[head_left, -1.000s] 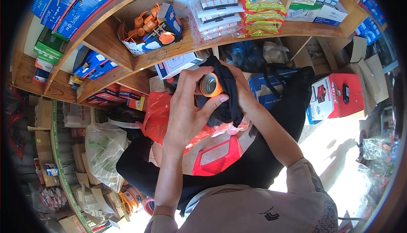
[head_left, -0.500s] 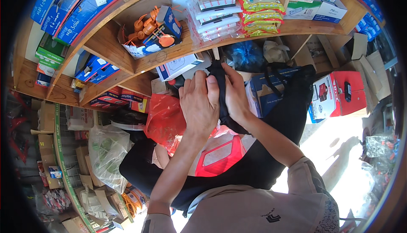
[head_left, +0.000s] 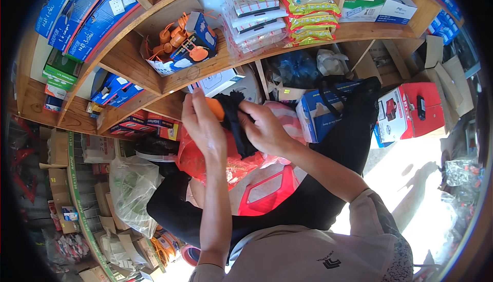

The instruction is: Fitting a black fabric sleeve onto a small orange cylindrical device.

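My left hand (head_left: 204, 128) is closed around a smooth, rounded orange object (head_left: 214, 109), mostly hidden by my fingers and by dark fabric. My right hand (head_left: 266, 130) pinches a bunched black cloth (head_left: 237, 120) between thumb and fingers. Part of that cloth lies against the orange object, and its loose end hangs below my right hand. Both hands are raised over my lap, in front of the shelf. Under them rests a red plastic bag (head_left: 195, 153), crumpled and shiny.
Above runs a wooden shelf (head_left: 177, 77) with an open box of orange corded items (head_left: 173, 36) and stacked plastic packets (head_left: 308, 10). Blue cartons (head_left: 321, 112) and a red-and-white box (head_left: 411, 110) stand to the right. A red plastic stool (head_left: 272, 182) shows between my legs.
My hands were clasped together over the black cloth. Now they are apart and slightly lower, the left shifted left, and the orange object shows between my left fingers and the cloth.
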Motion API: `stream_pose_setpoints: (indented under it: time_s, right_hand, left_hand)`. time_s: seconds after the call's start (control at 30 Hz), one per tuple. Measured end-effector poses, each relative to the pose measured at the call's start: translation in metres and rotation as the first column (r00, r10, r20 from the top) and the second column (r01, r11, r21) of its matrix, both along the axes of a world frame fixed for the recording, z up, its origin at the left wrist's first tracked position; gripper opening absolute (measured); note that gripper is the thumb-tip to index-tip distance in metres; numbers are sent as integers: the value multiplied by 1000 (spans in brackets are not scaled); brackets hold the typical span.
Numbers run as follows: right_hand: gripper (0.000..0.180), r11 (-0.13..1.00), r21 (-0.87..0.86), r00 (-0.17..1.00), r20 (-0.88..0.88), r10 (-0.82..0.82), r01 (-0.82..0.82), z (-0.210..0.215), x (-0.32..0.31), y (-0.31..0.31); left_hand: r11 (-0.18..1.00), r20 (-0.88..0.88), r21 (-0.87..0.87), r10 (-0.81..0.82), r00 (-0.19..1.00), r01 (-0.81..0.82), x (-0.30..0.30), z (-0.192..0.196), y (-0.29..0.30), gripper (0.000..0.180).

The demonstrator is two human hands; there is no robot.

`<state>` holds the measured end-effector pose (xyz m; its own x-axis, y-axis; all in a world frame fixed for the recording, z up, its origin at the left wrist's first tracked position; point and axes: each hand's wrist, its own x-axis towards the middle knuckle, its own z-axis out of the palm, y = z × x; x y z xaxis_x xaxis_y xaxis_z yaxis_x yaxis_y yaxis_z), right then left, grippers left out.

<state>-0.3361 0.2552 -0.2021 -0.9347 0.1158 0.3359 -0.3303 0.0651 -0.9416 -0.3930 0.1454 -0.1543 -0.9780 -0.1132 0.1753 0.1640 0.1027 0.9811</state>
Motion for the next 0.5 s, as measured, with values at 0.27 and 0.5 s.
stream_pose_setpoints:
  time_s: [0.27,0.5]
  right_hand:
    - [22,788,-604,987,158,-30,121,14,-1,3]
    - [23,903,-418,968,168,189,-104,3,-3,0]
  left_hand:
    - [800,-122,461,-371,920,384,41,-18,33,56]
    - [927,-164,268,-223,961,261,24,1,22,45]
